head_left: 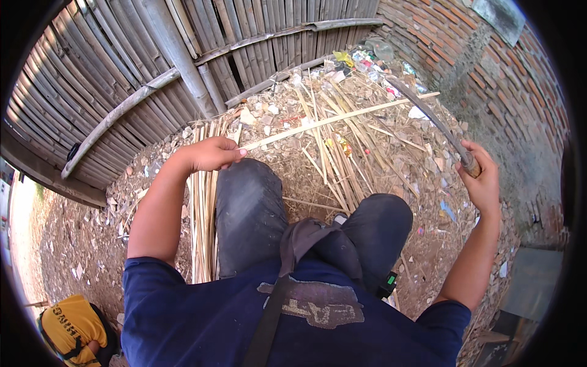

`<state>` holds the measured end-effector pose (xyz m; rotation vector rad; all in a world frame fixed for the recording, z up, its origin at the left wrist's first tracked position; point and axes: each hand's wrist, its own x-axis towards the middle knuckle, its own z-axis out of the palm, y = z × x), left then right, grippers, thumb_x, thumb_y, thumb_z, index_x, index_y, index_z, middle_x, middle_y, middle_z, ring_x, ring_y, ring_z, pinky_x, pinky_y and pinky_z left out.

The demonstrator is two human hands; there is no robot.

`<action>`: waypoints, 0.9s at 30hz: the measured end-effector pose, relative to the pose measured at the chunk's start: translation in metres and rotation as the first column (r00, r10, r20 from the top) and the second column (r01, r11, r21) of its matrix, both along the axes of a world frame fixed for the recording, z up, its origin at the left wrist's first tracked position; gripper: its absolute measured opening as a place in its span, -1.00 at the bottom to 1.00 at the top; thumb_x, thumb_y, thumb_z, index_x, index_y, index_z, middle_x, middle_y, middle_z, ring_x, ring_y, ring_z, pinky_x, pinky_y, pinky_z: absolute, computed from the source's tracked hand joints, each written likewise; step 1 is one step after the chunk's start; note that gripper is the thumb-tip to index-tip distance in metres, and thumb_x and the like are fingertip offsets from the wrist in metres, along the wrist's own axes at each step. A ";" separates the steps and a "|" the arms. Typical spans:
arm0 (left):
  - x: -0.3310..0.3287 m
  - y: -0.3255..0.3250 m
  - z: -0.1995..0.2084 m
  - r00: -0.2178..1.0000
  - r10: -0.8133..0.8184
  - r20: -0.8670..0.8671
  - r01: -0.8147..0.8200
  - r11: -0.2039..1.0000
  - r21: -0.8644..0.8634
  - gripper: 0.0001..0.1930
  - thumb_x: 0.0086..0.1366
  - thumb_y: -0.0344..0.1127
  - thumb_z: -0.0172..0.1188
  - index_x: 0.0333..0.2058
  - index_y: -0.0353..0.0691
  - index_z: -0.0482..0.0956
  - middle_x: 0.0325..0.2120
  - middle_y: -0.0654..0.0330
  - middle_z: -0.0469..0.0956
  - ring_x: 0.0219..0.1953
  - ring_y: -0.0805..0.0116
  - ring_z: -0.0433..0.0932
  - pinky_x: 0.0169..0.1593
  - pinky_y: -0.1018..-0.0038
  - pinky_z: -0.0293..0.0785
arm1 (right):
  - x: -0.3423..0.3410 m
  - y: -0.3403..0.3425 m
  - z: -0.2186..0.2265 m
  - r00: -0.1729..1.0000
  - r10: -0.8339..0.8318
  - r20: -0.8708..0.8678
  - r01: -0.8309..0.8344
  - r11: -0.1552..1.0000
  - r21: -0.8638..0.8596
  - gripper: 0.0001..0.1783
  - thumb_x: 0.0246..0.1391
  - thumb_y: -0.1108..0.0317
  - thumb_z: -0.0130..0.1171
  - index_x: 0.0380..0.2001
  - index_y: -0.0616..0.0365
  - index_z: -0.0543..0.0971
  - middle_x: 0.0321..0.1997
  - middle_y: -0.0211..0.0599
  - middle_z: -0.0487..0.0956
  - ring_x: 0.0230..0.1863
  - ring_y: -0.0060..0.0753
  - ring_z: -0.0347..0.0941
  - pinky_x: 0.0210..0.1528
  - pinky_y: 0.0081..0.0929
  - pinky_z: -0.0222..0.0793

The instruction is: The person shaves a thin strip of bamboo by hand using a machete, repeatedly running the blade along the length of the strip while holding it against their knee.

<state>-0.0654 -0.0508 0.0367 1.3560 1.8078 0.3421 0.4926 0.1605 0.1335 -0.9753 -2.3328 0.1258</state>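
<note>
My left hand [218,154] pinches one end of a long pale bamboo strip [342,116], which stretches away to the right above the ground. In my right hand [480,177] is the handle of a long knife with a dark, slightly curved blade [431,116]. The blade points up and to the left, and its line crosses the strip near the strip's far end; I cannot tell whether they touch. Beyond my knees lies a loose heap of split bamboo strips [330,162]. A neater bundle of long strips [203,220] lies beside my left leg.
A bamboo fence [122,73] stands ahead and to the left, a brick wall [489,92] to the right. Litter [367,61] gathers in the far corner. Rubble covers the ground [85,238]. Another person in a yellow shirt [73,327] is at the lower left.
</note>
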 end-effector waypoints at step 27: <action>0.089 -0.046 -0.015 0.936 0.300 0.183 -0.351 0.815 0.461 -0.65 0.36 -0.12 0.34 -0.18 -0.36 0.61 -0.48 0.16 0.60 -0.41 0.40 0.53 -0.27 0.39 0.49 | -0.123 -0.048 -0.077 0.994 -0.017 0.108 -0.027 0.920 0.391 -0.76 -0.18 0.49 0.34 -0.36 0.04 0.55 -0.44 -0.33 0.60 -0.30 -0.16 0.58 -0.13 -0.22 0.33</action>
